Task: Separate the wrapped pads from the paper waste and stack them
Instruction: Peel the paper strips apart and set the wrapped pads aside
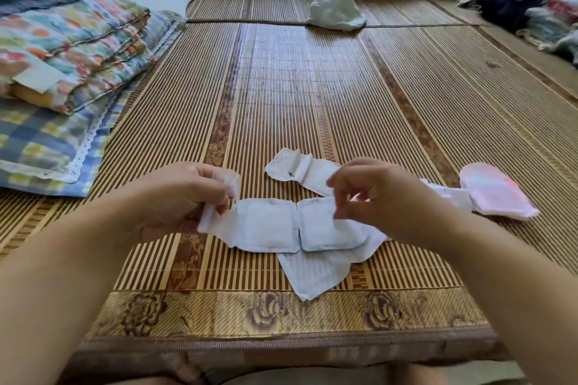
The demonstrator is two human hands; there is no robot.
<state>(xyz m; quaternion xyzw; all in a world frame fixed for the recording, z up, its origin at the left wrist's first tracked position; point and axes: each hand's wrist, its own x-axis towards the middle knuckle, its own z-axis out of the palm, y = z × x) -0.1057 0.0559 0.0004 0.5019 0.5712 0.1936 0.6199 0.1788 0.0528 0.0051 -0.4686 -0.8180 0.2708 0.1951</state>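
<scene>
Two white wrapped pads [298, 223] are lying side by side on the bamboo mat [344, 97], edges touching, the pair's long axis running 9 to 3 o'clock across the person's front. The left pad is square-on; the right one is tilting slightly and overlapping a flat white paper sheet [316, 269] that is poking out toward 6 o'clock.

The left hand [190, 194] is sitting at the 9 o'clock end of the row, fingers closed and pinching a thin strip of white paper [219, 216] that is joining the left pad's edge; a crumpled bit is also showing at its fingertips.

The right hand [372, 194] is hovering over the right pad's 1 o'clock corner, fingers curled toward the thumb. It is blurring, so I cannot tell whether it is gripping anything.

Judgement: the coming move is turning on the left hand drawing its strip toward 9 o'clock, along the row's axis, while the right hand, the nearer one to the right pad, is steadying or lifting it.

At 12 o'clock from the pair, a longer white wrapper piece [297, 169] is lying diagonally. At 3 o'clock, a pinkish pad stack [497, 194] is resting, well apart from the pair.

Hard to make out:
- what lies beneath the right wrist
- whether the strip is attached or merely touching.
</scene>
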